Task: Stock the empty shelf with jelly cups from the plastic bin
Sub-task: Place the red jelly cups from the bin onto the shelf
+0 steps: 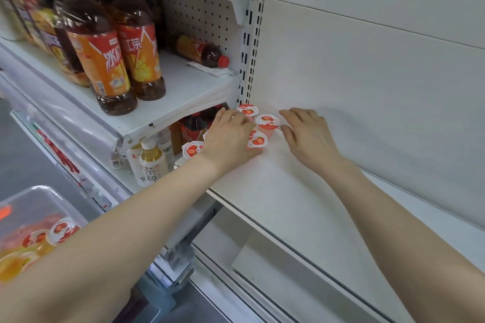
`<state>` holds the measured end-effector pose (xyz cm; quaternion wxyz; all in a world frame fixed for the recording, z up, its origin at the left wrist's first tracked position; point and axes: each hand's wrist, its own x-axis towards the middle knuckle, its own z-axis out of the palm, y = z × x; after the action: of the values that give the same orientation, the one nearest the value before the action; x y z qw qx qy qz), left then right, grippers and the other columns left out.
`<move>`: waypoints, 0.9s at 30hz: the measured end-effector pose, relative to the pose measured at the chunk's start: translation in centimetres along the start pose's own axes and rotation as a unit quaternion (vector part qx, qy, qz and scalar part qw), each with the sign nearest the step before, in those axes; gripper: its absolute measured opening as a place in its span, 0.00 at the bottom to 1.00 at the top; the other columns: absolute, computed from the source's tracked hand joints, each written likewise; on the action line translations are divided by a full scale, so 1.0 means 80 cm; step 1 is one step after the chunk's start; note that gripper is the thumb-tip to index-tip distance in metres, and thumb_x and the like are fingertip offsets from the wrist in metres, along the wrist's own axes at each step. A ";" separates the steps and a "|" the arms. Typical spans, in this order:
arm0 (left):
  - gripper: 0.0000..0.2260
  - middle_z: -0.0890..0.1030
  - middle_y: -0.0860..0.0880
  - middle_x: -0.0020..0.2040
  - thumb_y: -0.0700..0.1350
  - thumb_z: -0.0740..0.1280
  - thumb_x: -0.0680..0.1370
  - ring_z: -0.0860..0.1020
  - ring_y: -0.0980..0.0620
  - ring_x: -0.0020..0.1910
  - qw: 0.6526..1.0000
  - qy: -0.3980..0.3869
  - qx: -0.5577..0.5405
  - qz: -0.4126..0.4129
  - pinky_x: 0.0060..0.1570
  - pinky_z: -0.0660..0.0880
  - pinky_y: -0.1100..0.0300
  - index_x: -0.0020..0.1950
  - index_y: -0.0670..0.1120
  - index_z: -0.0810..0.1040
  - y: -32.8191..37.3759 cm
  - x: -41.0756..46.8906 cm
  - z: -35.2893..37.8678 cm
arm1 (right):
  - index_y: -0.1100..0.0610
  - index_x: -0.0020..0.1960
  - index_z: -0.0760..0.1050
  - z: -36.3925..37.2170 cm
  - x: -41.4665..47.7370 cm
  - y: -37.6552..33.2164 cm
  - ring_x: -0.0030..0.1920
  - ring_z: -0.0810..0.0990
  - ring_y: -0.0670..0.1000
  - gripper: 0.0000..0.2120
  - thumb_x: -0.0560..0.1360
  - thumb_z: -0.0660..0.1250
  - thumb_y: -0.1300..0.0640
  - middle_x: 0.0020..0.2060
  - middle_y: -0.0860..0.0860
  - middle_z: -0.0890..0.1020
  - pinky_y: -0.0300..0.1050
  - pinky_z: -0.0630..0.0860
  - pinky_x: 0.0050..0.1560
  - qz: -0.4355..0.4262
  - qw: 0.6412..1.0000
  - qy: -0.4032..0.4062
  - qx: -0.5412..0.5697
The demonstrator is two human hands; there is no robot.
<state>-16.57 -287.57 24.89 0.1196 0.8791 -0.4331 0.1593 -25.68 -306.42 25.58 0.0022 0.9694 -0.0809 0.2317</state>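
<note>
head view: the left hand (231, 136) lies palm down at the left end of the white shelf (288, 204). its fingers are fairly straight and laid over a small cluster of strawberry-lidded jelly cups (267, 122), and it grips nothing that shows. one cup sits just beyond its fingertips in the back corner, one pokes out by its thumb, and another shows at the outer side of its wrist. the right hand (307, 134) rests palm down just right of the cluster with its fingers loosely extended. its thumb tip is touching or almost touching the cup that stands between the two hands. below the left forearm, well apart from both hands, the clear plastic bin (31, 194) holds more cups, red and orange, blurred. up and left of the left hand stand tall iced tea bottles (105, 60). small pale tea bottles (151, 162) stand just left of its wrist.
</note>
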 end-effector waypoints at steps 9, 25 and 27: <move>0.20 0.79 0.46 0.57 0.56 0.67 0.75 0.74 0.44 0.60 0.995 0.086 -0.016 0.044 0.62 0.71 0.50 0.62 0.45 0.79 -0.048 -0.085 -0.060 | 0.57 0.66 0.73 -0.036 -0.034 -0.094 0.56 0.76 0.60 0.19 0.79 0.57 0.50 0.59 0.54 0.79 0.53 0.72 0.52 -0.059 0.997 0.033 -0.043; 0.17 0.80 0.45 0.53 0.52 0.67 0.75 0.76 0.42 0.55 0.992 0.079 0.014 -0.094 0.60 0.69 0.52 0.59 0.44 0.81 -0.250 -0.401 -0.103 | 0.59 0.67 0.73 0.034 -0.140 -0.407 0.59 0.75 0.60 0.21 0.79 0.59 0.50 0.61 0.57 0.78 0.56 0.71 0.56 -0.183 0.982 0.007 0.040; 0.16 0.81 0.45 0.53 0.51 0.68 0.75 0.76 0.41 0.55 0.989 0.059 0.018 -0.135 0.59 0.69 0.52 0.58 0.44 0.81 -0.276 -0.446 -0.094 | 0.59 0.66 0.74 0.060 -0.153 -0.442 0.58 0.76 0.59 0.20 0.79 0.59 0.50 0.60 0.56 0.78 0.54 0.71 0.55 -0.202 0.977 -0.007 0.064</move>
<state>-20.72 -246.01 16.54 0.1493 0.9205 -0.2997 0.2016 -28.69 -269.78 16.96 -0.0139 0.9656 0.1315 0.2240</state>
